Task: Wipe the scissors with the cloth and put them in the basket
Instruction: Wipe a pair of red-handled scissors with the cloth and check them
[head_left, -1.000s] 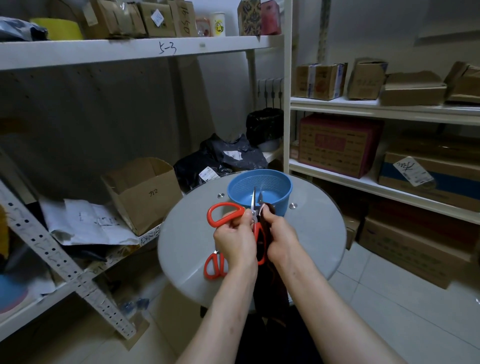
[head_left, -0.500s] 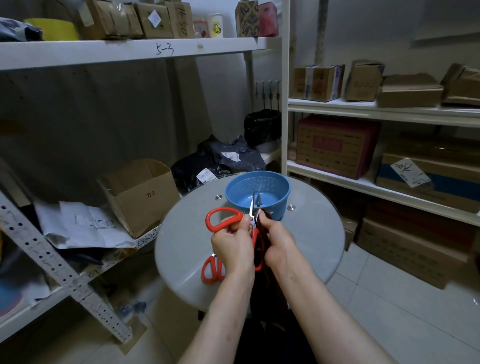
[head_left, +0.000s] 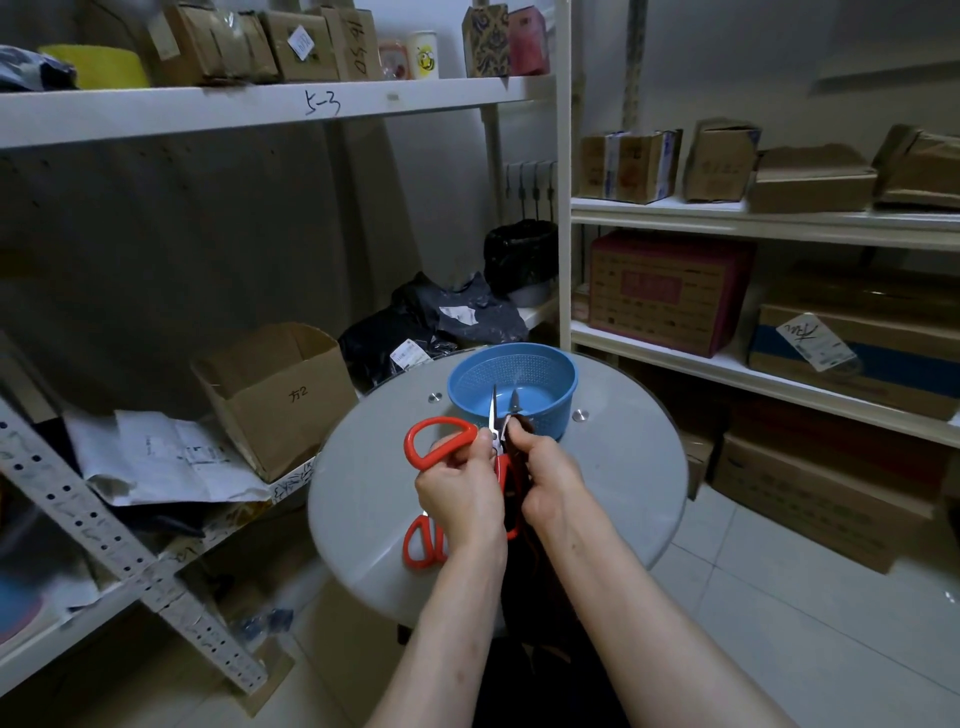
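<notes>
Wiping stage, not yet the putting-away stage.

- Left hand (head_left: 460, 488): fingers curled round the red-handled steel scissors (head_left: 441, 441), gripping at the handles. One red loop sticks out to the left above the knuckles. The pair is held upright above the round grey table (head_left: 613, 478), with the blades parted and the tips pointing up in front of the basket.
- Right hand (head_left: 550, 478): fingertips pinch a dark cloth (head_left: 521, 426) against the base of the right-hand blade. The cloth is mostly hidden in the fist, so how much blade it covers I cannot tell.
- Round blue perforated plastic basket (head_left: 511, 347): stands on the far part of the table, just beyond the blade tips. No scissors show inside it; the held blades only overlap it in the view.
- A second pair of red-handled scissors (head_left: 421, 543) lies flat on the table beneath the left wrist, half covered by it. Whether it is already wiped cannot be read from here.

Judgement: the held pair is mid-wipe, with the upper blade lengths bare of cloth — so a run toward the tips looks to be left. After that comes the short drop into the basket. With nothing deposited and a second pair waiting, the task seems well under halfway.
</notes>
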